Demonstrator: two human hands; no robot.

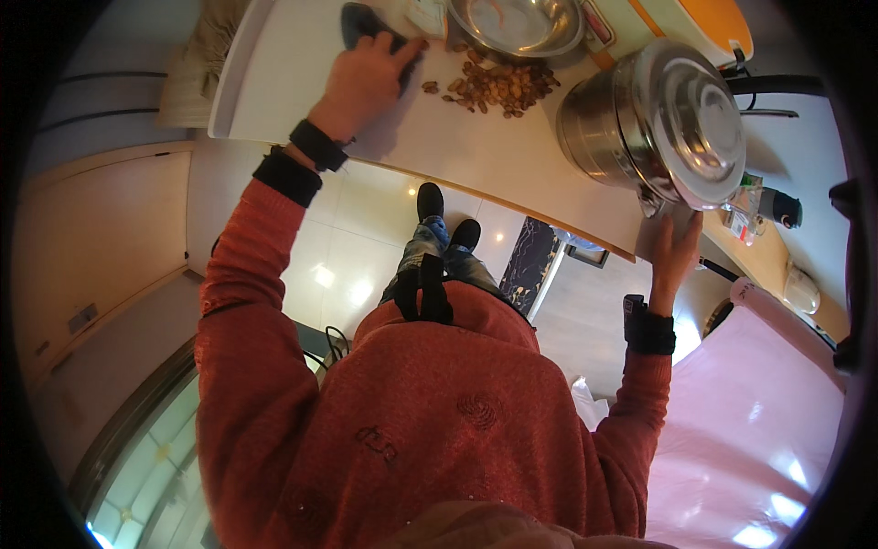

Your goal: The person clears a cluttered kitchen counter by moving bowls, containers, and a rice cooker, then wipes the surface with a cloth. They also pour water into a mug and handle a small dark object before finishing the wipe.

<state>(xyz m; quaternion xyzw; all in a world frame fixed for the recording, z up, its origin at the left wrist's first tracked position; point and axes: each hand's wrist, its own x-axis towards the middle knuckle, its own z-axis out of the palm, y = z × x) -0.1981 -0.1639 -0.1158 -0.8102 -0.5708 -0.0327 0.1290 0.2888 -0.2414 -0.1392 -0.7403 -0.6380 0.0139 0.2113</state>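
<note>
My left hand lies over a dark, soft-looking cloth on the white tabletop. The cloth shows beyond the fingers and along the thumb side; its middle is under the hand. To its right, a heap of unshelled peanuts is spread on the table. A stainless steel basin stands just behind the peanuts. On the right side is a lidded stainless steel pot with a metal clasp. My right hand reaches up to the pot's near side, its fingertips partly hidden at the lid's edge.
A light plastic packet lies left of the basin. Beyond the pot stands an orange-topped container. Small packages and a dark cylindrical item sit at the right. Pink sheeting covers something at the lower right. The table's front edge crosses before me.
</note>
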